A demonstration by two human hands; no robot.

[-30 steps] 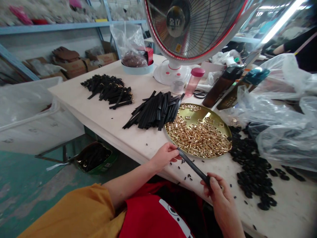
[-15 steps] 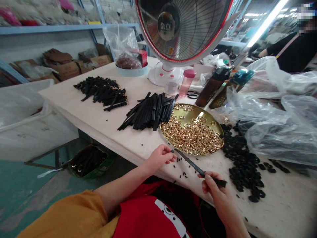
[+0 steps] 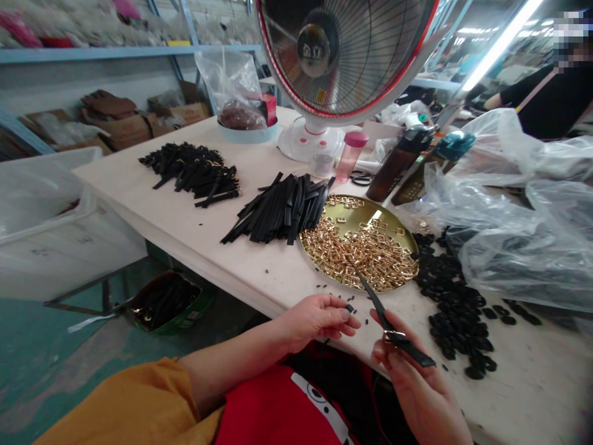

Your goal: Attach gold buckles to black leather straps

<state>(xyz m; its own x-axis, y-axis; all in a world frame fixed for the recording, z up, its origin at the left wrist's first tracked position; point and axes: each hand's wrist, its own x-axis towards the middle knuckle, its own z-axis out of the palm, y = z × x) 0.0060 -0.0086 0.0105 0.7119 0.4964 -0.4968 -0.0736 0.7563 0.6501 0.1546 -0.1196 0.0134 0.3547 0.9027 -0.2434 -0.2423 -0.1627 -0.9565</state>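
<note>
My right hand (image 3: 412, 364) grips a narrow black strap (image 3: 373, 296) near its wide end. A small metal buckle (image 3: 394, 337) sits around the strap by the fingertips. The strap's thin end points up and left, over the near rim of a round gold tray (image 3: 354, 224). In the tray lie many gold buckles (image 3: 352, 256). My left hand (image 3: 322, 318), just left of the strap, is closed in a pinch on a small black piece (image 3: 349, 308). That piece and the strap are apart.
Black straps (image 3: 282, 210) lie heaped left of the tray, with a second strap pile (image 3: 189, 170) farther left. Black discs (image 3: 458, 309) and plastic bags (image 3: 528, 241) are on the right. Behind stand a fan heater (image 3: 319, 74), a pink-lidded jar (image 3: 352, 154) and dark bottles (image 3: 399, 164).
My left hand has moved right and toward me with the small black piece. My right hand has turned the strap more upright and come slightly nearer; the buckle on it now shows.
</note>
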